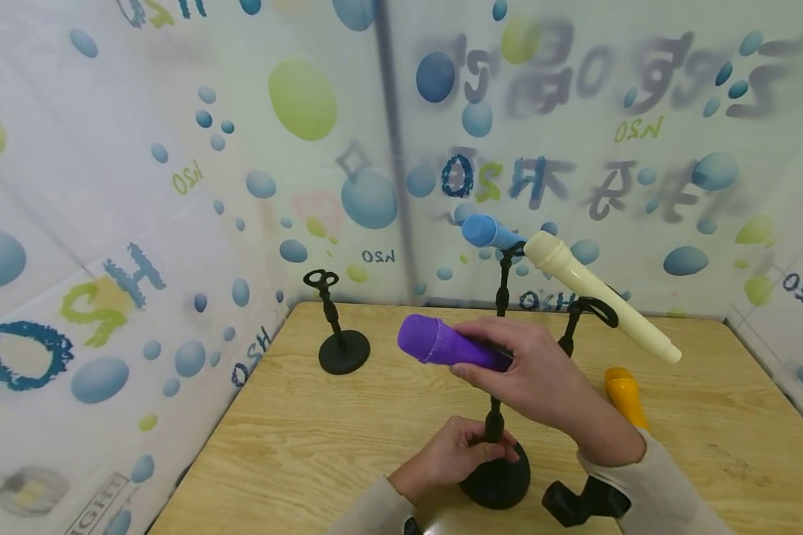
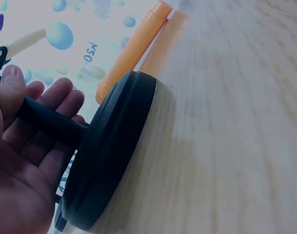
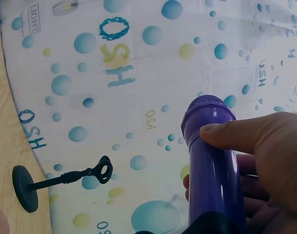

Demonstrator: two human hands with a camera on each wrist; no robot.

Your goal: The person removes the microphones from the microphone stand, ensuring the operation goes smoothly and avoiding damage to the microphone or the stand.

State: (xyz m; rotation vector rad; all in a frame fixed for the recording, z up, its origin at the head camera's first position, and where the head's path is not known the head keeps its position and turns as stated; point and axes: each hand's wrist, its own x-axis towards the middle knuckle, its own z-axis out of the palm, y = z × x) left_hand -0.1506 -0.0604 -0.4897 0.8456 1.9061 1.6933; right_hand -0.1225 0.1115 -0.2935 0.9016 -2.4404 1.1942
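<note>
My right hand (image 1: 538, 375) grips a purple toy microphone (image 1: 435, 342), its head tilted toward the left. In the right wrist view the thumb lies along the microphone's neck, with fingers behind it. A dark part (image 3: 216, 223) overlaps the microphone's lower end; whether a clip holds it, I cannot tell. Under it stands a black microphone stand (image 1: 498, 487), and my left hand (image 1: 451, 455) holds its pole just above the round base. In the left wrist view the thumb and fingers lie on either side of that pole (image 2: 53, 123). The base rests on the wooden table.
Behind, a blue microphone (image 1: 485, 231) and a cream microphone (image 1: 605, 295) sit on black stands. An orange microphone (image 1: 625, 397) is on the table at right. One stand (image 1: 343, 351) without a microphone is at back left. Printed sheets (image 1: 174, 134) hang around the table (image 1: 261, 438).
</note>
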